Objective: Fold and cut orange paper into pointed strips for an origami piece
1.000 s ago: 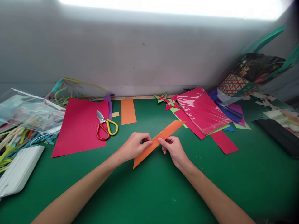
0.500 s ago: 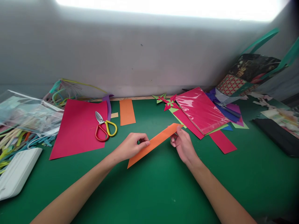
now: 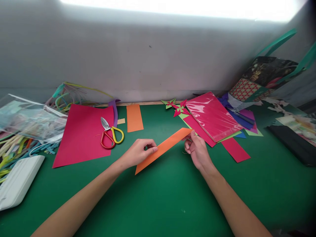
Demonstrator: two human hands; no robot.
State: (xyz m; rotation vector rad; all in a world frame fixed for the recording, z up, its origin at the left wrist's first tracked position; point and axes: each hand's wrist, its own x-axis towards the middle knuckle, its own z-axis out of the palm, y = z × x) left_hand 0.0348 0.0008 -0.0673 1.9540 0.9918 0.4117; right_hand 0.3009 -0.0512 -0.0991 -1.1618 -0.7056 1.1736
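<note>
An orange paper strip [image 3: 165, 146] is held slantwise above the green table, its lower left end pointed and its upper right end raised. My left hand [image 3: 142, 152] pinches the strip's upper edge near the middle, thumb on the near face. At the strip's right end, my right hand [image 3: 196, 148] has thumb and fingers closed on the corner, the other fingers curled below. Scissors [image 3: 111, 133] with one red and one yellow handle lie on a red paper sheet [image 3: 81, 138] to the left. Another orange paper piece [image 3: 134, 118] lies flat behind my left hand.
Folded red and green paper stars [image 3: 180, 108] lie at the back, beside a plastic-wrapped red paper pack [image 3: 212, 115]. A white device [image 3: 21, 182] and colourful strips crowd the left. A black pouch [image 3: 293, 144] and a patterned bag [image 3: 256, 80] are at right.
My right hand has shifted slightly to the right along the strip's end, its grip now at the very corner. The strip has risen a little; my left hand stays nearly in place.
</note>
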